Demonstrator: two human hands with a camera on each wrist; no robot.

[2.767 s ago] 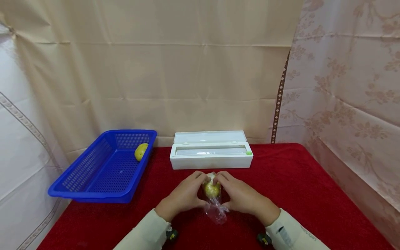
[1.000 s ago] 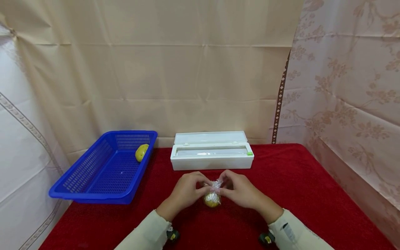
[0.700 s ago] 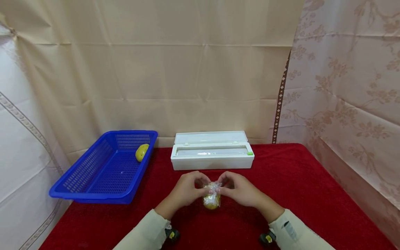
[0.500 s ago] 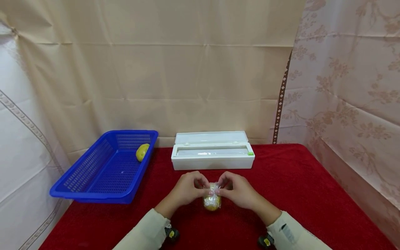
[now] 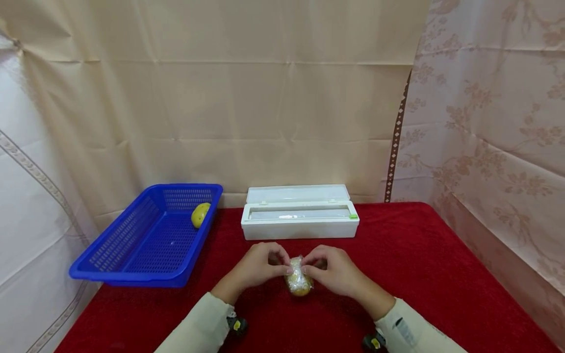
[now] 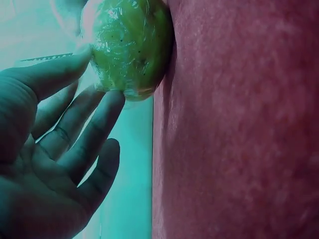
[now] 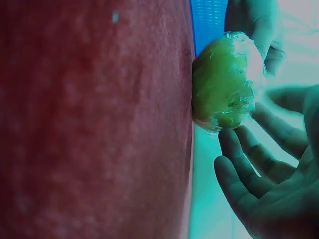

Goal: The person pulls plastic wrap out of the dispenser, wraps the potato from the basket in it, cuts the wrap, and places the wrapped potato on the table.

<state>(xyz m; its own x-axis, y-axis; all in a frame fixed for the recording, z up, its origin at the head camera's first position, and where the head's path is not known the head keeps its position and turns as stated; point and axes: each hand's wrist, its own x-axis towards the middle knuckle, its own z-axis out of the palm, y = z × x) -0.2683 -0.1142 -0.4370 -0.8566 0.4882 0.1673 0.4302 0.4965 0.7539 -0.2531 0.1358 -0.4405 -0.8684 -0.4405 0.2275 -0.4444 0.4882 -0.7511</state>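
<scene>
While the fingertips of the left hand (image 5: 260,264) and the right hand (image 5: 334,270) are laid against it from 2 sides, the wrapped fruit (image 5: 300,287) is steadied between them, with neither hand clamped round it. On each hand the thumb is held apart from the fingers, which are loosely spread and touching only at their tips; whether an edge of the clear film (image 5: 296,265) is caught beneath any of them cannot be told. The film is drawn over the yellow skin in wrinkles (part of it is lost in glare), and no long loose tail is seen.

From this, the step in hand is judged to be the last tucking and smoothing of the wrap. For the next move, any raised edges would need to be pressed flat with light, even pressure, since clinging film could be peeled back by fingers lifted too fast.

The fruit is borne by the red cloth (image 5: 406,255). Just beyond the hands, the white box (image 5: 300,230), by its look a film dispenser, is set with its lid (image 5: 297,193) raised. Further to the left, 1 more yellow fruit (image 5: 200,214), apparently bare, is held in the blue basket (image 5: 128,280), beside its right wall, so 1 further wrapping may be called for.
</scene>
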